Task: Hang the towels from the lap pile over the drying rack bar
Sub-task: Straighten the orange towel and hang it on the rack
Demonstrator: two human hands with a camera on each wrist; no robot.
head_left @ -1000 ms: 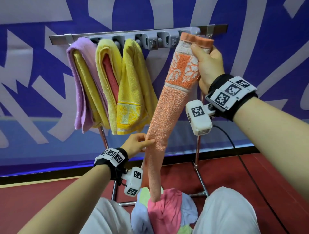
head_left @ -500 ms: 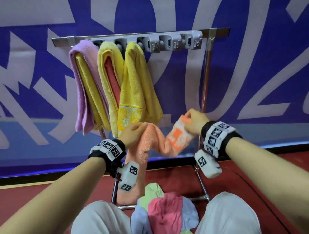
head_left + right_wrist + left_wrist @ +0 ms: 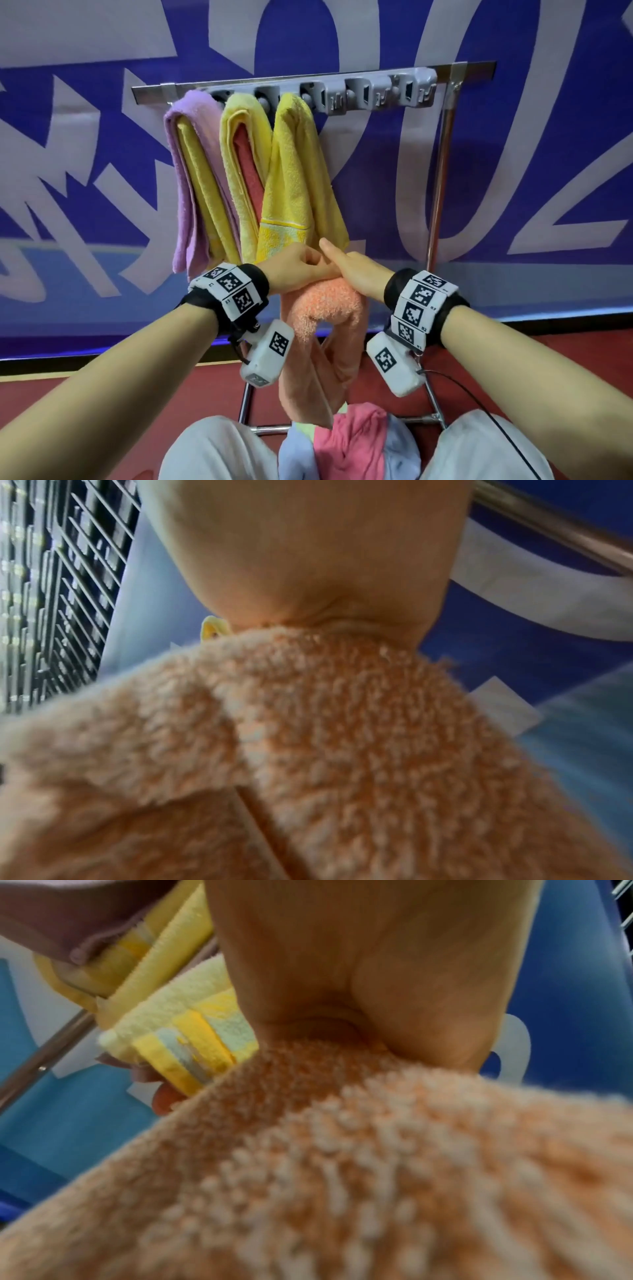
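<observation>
Gripping the folded orange towel point(image 3: 325, 308) at its top, left hand point(image 3: 301, 270) curls closed around it; right hand point(image 3: 356, 274) clamps it, thumb straight, at six o'clock below the rack bar point(image 3: 455, 68).

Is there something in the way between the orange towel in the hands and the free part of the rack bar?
Nothing visible blocks it. The orange towel hangs below the yellow towel; the rack bar to the right of the yellow towel carries only grey clips.
</observation>
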